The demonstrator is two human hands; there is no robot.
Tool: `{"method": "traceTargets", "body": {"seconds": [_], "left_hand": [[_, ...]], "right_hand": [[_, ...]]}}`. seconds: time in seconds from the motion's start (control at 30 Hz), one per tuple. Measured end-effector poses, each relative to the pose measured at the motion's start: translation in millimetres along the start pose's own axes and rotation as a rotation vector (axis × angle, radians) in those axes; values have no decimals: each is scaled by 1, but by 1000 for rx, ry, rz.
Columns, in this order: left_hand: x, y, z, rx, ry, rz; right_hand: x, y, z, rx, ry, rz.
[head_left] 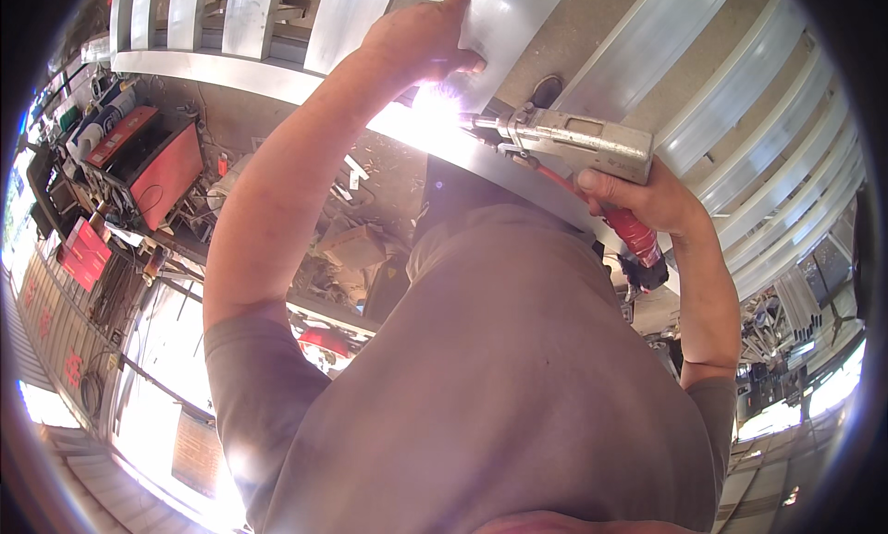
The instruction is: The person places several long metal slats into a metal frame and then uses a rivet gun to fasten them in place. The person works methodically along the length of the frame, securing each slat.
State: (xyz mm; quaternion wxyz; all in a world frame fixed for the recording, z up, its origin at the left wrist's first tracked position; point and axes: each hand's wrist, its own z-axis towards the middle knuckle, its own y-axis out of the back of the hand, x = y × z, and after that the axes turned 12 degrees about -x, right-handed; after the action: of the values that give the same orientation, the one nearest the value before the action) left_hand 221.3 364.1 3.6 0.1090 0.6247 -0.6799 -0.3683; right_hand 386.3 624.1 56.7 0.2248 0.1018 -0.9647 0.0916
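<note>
My right hand (pixel 661 199) is wrapped round a welding gun (pixel 587 138) with a silver body and a red lower part. Its nozzle points left at a glaring white-violet arc (pixel 438 104), which washes out the metal around it. The arc burns where a wide aluminium slat (pixel 504 35) meets the long edge rail (pixel 527 181) of a slatted metal frame. Just above and left of the glare, my left hand (pixel 416 42) lies on the slat with its fingers stretched and thumb apart. It holds nothing.
More parallel slats (pixel 638 49) spread to the right and far left. A red and black box-shaped machine (pixel 166 178) stands at the left. Scrap and a cardboard box (pixel 354 247) litter the floor below the rail. Metal pieces (pixel 791 307) are piled at the right.
</note>
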Motion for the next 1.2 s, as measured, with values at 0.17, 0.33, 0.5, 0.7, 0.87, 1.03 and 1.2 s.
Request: {"method": "traceTargets", "body": {"seconds": [0.17, 0.33, 0.5, 0.7, 0.87, 1.03, 1.2], "left_hand": [[0, 0, 1, -1, 2, 2], [0, 0, 1, -2, 2, 1], [-1, -1, 1, -5, 0, 4], [0, -2, 1, -10, 0, 2], [0, -3, 1, -13, -1, -2], [0, -3, 2, -14, 0, -3], [0, -4, 2, -11, 0, -2]], "right_hand": [[-2, 2, -1, -3, 1, 6], [-4, 4, -2, -3, -4, 13], [-6, 6, -4, -3, -2, 11], [-6, 9, -4, 15, 1, 7], [-10, 8, -5, -16, 6, 31], [-13, 10, -6, -32, 2, 20], [-13, 12, -8, -28, 0, 22]]}}
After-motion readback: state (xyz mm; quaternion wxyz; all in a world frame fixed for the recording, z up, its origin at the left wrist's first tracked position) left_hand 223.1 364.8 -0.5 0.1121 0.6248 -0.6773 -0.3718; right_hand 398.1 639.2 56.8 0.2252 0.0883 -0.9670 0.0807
